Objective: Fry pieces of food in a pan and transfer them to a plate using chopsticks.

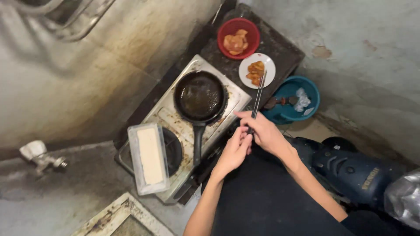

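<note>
My right hand (264, 133) grips a pair of dark chopsticks (258, 98) whose tips reach up over a white plate (267, 63) of orange-brown food pieces. My left hand (235, 150) rests its fingertips against the lower end of the chopsticks, just below my right hand. Left of both hands, a black frying pan (200, 97) with oil in it sits on the far burner of a worn two-burner stove (234, 94), its handle pointing toward me. A red bowl (227, 28) with orange food stands behind the plate.
A clear plastic tub (133, 161) holding a pale block lies on the near burner. A blue basin (313, 94) with scraps sits on the floor at the right. A dark blue machine (350, 170) stands by my right arm. Stained walls close in on both sides, with a tap (41, 157) at the left.
</note>
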